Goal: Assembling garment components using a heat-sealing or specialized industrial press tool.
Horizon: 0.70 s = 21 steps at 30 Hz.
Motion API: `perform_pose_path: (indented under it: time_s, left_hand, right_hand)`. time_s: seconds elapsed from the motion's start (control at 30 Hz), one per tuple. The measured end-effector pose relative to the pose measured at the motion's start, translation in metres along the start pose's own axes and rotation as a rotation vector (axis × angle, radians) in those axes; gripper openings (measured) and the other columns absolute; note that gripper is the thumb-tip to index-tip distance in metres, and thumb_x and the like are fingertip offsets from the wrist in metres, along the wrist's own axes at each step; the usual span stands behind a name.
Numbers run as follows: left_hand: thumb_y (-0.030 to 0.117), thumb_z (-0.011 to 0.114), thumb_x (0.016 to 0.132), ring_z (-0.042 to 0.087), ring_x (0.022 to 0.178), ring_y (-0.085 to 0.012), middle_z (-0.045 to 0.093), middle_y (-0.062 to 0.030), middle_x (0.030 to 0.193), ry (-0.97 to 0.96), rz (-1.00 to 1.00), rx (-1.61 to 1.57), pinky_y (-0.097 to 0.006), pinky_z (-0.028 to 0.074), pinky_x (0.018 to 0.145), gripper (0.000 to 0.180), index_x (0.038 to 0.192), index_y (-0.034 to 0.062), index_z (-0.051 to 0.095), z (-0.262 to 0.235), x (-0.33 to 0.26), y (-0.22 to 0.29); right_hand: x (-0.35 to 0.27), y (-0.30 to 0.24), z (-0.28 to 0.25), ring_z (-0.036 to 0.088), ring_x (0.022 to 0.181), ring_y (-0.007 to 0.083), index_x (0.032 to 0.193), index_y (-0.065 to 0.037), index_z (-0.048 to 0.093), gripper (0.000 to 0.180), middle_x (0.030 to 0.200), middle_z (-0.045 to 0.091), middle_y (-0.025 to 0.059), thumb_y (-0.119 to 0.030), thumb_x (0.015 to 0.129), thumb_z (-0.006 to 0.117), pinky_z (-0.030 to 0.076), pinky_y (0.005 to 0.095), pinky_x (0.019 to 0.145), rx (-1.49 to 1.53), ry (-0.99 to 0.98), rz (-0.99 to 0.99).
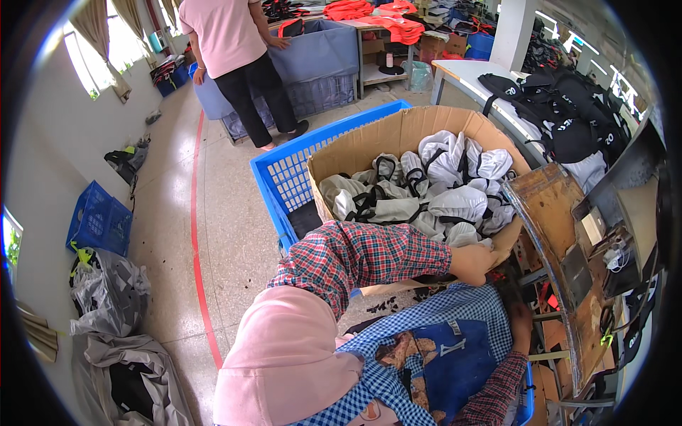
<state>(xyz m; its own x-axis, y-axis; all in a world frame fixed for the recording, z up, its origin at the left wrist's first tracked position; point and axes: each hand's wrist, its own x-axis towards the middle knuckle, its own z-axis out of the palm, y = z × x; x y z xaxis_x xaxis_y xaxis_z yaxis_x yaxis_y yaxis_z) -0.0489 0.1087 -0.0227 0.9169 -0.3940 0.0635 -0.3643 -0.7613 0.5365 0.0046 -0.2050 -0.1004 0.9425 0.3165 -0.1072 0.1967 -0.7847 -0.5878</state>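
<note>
My left hand [472, 265], below a red, white and dark plaid sleeve, is at the near right corner of a large cardboard box [383, 133]. Its fingers are bent and partly hidden, so I cannot tell whether they grip the rim. White cloth pieces with black trim [455, 202] fill the box in a loose heap. Lower down, my right hand [522, 325] reaches toward a dark patch beside a wooden table's edge. What it touches is hidden, and its fingers do not show clearly. My blue apron [455, 355] with checked borders hangs below both arms.
A blue plastic crate [280, 186] surrounds part of the box. At right stands a worn wooden sewing table [550, 206]; black bags [568, 117] pile on a white table behind it. A person in pink [224, 35] stands by a grey cloth-lined bin [316, 57]. Bagged fabric [110, 291] lies left.
</note>
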Motion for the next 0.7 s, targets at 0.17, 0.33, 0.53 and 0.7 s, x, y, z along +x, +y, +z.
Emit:
perform_pose_path:
  time_s: [0.17,0.33,0.53,0.7]
  left_hand:
    - [0.016,0.061,0.073,0.055,0.107,-0.0415,0.057,-0.0275,0.111,0.012,-0.011,0.011,-0.046,0.046,0.092,0.051,0.115,-0.009,0.049,0.002,-0.001,-0.002]
    - [0.016,0.06,0.072,0.055,0.106,-0.0416,0.058,-0.0276,0.109,0.021,0.012,-0.007,-0.046,0.046,0.092,0.05,0.114,-0.0094,0.049,-0.001,0.0,0.0]
    - [0.015,0.059,0.072,0.055,0.106,-0.0417,0.058,-0.0274,0.109,0.008,0.0,-0.017,-0.045,0.046,0.092,0.049,0.113,-0.0093,0.05,-0.005,-0.002,0.0]
    - [0.016,0.06,0.072,0.055,0.106,-0.0414,0.058,-0.0273,0.11,0.018,0.011,-0.015,-0.045,0.046,0.093,0.048,0.112,-0.009,0.051,-0.002,-0.001,0.001]
  right_hand:
    - [0.002,0.001,0.002,0.062,0.101,0.0341,0.112,0.001,0.062,0.032,0.106,0.065,0.0206,-0.022,0.093,0.052,0.047,0.0403,0.085,-0.012,0.015,-0.024]
    - [0.002,0.003,0.001,0.061,0.103,0.0349,0.114,0.001,0.062,0.033,0.109,0.065,0.0204,-0.023,0.093,0.051,0.047,0.04,0.088,0.007,0.023,-0.016]
    - [0.003,0.0,0.001,0.061,0.105,0.0355,0.115,0.001,0.062,0.034,0.112,0.064,0.0211,-0.023,0.093,0.052,0.046,0.0401,0.089,0.009,0.023,-0.026]
    - [0.005,0.009,0.004,0.06,0.104,0.0367,0.111,0.002,0.063,0.03,0.108,0.064,0.0216,-0.019,0.094,0.051,0.046,0.0407,0.089,0.023,0.052,-0.03]
